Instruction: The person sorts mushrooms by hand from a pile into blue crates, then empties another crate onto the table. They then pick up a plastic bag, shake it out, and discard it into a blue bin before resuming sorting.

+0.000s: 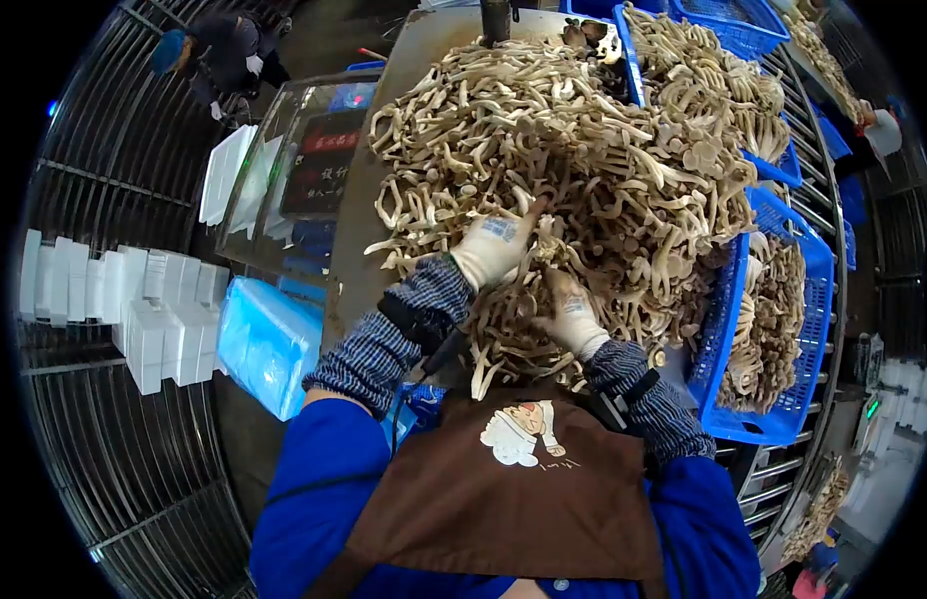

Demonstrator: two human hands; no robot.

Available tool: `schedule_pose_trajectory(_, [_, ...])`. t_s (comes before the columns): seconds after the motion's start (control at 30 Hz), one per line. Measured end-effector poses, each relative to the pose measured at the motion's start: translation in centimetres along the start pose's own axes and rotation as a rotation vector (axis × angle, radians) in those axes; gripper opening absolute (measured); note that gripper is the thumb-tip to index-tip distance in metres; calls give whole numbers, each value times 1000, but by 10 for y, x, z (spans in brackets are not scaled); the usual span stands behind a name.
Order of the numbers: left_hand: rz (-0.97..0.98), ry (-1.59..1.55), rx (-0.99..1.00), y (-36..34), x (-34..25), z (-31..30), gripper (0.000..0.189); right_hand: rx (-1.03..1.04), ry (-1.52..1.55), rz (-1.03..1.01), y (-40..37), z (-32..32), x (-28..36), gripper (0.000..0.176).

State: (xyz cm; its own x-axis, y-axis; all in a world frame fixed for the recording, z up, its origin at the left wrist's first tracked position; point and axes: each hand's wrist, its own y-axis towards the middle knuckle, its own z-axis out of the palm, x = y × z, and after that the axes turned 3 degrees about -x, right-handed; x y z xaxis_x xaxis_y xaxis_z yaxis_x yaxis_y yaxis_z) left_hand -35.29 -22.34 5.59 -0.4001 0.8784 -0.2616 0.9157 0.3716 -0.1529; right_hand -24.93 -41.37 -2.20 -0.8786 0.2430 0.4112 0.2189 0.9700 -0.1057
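Observation:
A large heap of long-stemmed, pale brown mushrooms [463,130] covers the metal table in front of me. My left hand [495,250], in a white glove with dark, soiled fingertips, rests on the near part of the heap. Its visible fingers stretch out over the mushrooms. Lower and to the right, my right hand [569,314] wears a similar glove. Its fingers are spread apart among the stems, touching the pile. Some fingertips of both hands are hidden by mushrooms. Loose stems lie between the hands and my brown apron [503,499].
A blue crate [703,389] of mushrooms stands at the right, with another blue crate [633,60] behind it, beside a roller conveyor [768,489]. White boxes [149,344] and a blue plastic bag [269,344] are at the left. Another person [229,60] is at the upper left.

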Motion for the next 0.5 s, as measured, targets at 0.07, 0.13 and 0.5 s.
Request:
schedule_pose_trajectory(0.07, [57, 105, 47, 6, 4, -15, 75, 59, -129, -81, -1, 8, -6, 86])
schedule_pose_trajectory(0.13, [34, 6, -68, -1, 8, -33, 72, 244, -140, -9, 2, 18, -18, 84])
schedule_pose_trajectory(0.5, [-205, -343, -27, -98, 42, 29, 38, -76, 70, 217, -10, 11, -40, 48])
